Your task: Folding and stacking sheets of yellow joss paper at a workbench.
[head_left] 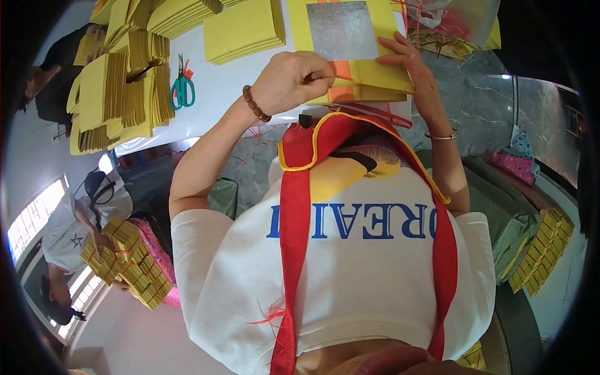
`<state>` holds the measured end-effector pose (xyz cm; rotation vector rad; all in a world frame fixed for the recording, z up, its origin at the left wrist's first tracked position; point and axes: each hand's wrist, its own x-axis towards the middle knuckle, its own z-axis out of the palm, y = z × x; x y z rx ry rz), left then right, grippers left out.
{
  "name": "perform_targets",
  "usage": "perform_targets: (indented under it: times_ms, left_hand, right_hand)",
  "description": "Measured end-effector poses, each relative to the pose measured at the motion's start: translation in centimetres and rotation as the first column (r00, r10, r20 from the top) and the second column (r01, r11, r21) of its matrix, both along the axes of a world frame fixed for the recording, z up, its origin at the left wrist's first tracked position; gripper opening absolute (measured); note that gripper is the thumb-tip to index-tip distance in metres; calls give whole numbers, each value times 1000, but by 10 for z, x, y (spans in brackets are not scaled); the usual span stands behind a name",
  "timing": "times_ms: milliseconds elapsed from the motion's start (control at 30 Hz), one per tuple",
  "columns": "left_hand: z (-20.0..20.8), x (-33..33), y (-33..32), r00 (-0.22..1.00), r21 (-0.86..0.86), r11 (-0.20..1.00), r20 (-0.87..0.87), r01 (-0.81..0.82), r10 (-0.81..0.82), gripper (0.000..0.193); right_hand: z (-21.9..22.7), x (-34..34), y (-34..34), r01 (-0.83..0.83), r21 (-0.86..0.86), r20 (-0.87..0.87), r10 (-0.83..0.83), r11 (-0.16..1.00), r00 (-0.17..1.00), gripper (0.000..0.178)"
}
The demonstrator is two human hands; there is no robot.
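Note:
A stack of yellow paper sheets with a silver square and an orange strip lies in front of me at the table's near edge. My left hand is closed at its left side, thumb and forefinger pinched at the folded edge by the orange strip. Stretched fingers of my right hand rest on the stack's right part, the thumb side over the fold. A brown bead bracelet circles my left wrist. The inner fingers of the left hand are hidden.
Green-handled scissors lie left on the white table. Fanned yellow paper stacks fill the far left. A clear plastic bag stands at the far right. Another person handles yellow bundles at left.

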<state>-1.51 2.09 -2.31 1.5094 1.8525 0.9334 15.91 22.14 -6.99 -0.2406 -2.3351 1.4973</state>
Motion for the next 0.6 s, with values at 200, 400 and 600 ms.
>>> perform_targets:
  times_ms: [200,400,600]
  left_hand:
    - [-2,-8,1,984,-115,993,169,-31,50,15]
    - [-11,-14,1,904,-83,990,406,-110,134,15]
    - [-9,-21,3,873,-79,993,474,-92,118,22]
  right_hand:
    - [-3,0,2,-31,8,-32,31,999,999,58]
    - [-6,3,2,-76,45,-87,80,996,993,32]
    - [-9,-4,0,79,178,4,-81,981,997,39]
